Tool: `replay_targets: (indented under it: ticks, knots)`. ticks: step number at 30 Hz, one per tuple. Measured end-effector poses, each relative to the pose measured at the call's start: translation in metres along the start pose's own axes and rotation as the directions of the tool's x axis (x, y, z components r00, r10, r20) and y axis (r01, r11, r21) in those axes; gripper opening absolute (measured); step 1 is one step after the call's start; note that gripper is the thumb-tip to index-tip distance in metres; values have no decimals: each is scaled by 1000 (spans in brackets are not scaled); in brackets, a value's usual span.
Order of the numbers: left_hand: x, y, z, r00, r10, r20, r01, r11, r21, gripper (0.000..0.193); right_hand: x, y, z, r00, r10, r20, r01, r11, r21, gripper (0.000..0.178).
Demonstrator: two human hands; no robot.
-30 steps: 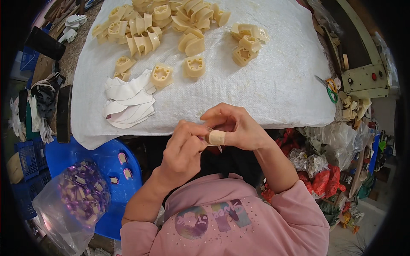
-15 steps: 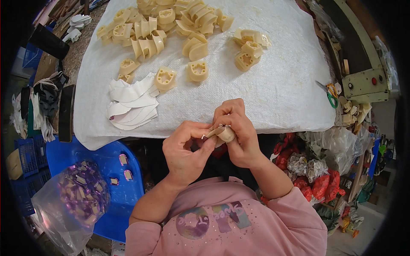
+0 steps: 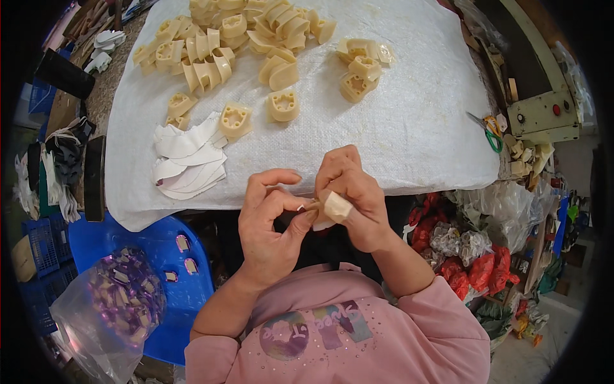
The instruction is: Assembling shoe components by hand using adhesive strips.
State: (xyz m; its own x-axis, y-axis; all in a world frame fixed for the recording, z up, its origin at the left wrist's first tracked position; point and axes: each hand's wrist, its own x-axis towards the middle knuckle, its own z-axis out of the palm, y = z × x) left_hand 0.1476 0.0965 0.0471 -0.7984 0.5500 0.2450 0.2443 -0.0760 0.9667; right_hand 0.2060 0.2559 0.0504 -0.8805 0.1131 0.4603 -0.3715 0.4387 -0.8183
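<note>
Just off the table's near edge, my right hand (image 3: 355,201) wraps its fingers round a small beige block (image 3: 336,207) with a flat, pale face. A white flap shows under the block. My left hand (image 3: 268,221) pinches the block's left edge between thumb and forefinger, its other fingers lifted. My fingers hide part of the block. Beyond my hands lie a stack of white scalloped cut pieces (image 3: 192,166) and two single cream moulded shoe heels (image 3: 283,105), with holes in their tops. A large pile of the same heels (image 3: 217,45) covers the far left.
A white woven sheet (image 3: 409,128) covers the table. Green-and-orange-handled scissors (image 3: 492,133) lie at its right edge. On the left, a blue plastic chair (image 3: 192,301) carries a clear bag of purple shiny pieces (image 3: 128,294) and 3 loose ones. Red plastic bags (image 3: 480,275) sit at lower right.
The block has turned so its flat, pale face shows. My left hand has opened out a little, its upper fingers lifting. The whole view has shifted slightly.
</note>
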Motion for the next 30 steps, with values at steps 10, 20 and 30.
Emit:
replay_targets:
  ticks: [10, 20, 30]
  knots:
    - [3, -17, -7, 928, 358, 107, -369, 923, 106, 14, 1, -1, -18, 854, 452, 259, -520, 722, 456, 48]
    - [-4, -11, -2, 910, -221, 350, 363, 831, -421, 57, -1, -4, 8, 995, 38, 97, -49, 993, 108, 50]
    - [-7, 0, 25, 985, -173, -12, 154, 904, -399, 76, 11, -10, 11, 791, 468, 395, -610, 549, 571, 18]
